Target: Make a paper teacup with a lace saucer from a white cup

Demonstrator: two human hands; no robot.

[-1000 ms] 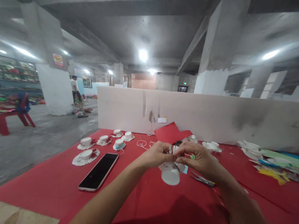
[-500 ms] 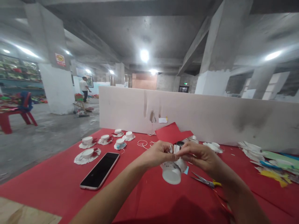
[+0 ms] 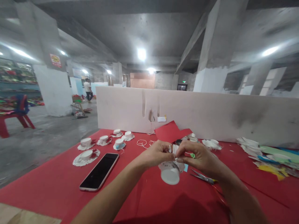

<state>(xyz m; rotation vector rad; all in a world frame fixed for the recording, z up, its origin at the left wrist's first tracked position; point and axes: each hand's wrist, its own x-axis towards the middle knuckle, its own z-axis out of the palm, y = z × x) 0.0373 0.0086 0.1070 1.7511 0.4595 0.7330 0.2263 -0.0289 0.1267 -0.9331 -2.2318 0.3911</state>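
Observation:
A white paper cup [image 3: 170,174] with its rim cut into strips is held over the red table [image 3: 58,186], its base turned toward me. My left hand [image 3: 156,154] grips the cup's upper left side. My right hand [image 3: 198,157] pinches the cut strips at the rim from the right. Both hands meet above the cup. Scissors [image 3: 202,178] lie on the table just under my right wrist.
A black phone [image 3: 99,171] lies at the left. Several finished paper cup pieces [image 3: 86,154] sit beyond it. Folded red paper [image 3: 170,131] leans by a white board wall [image 3: 210,115]. Coloured paper scraps [image 3: 268,158] pile at the right. A person [image 3: 88,90] walks far off.
My hands stay on the cup, with the fingers shifting slightly on the strips. The distant person has walked from beside the pillar further back and right.

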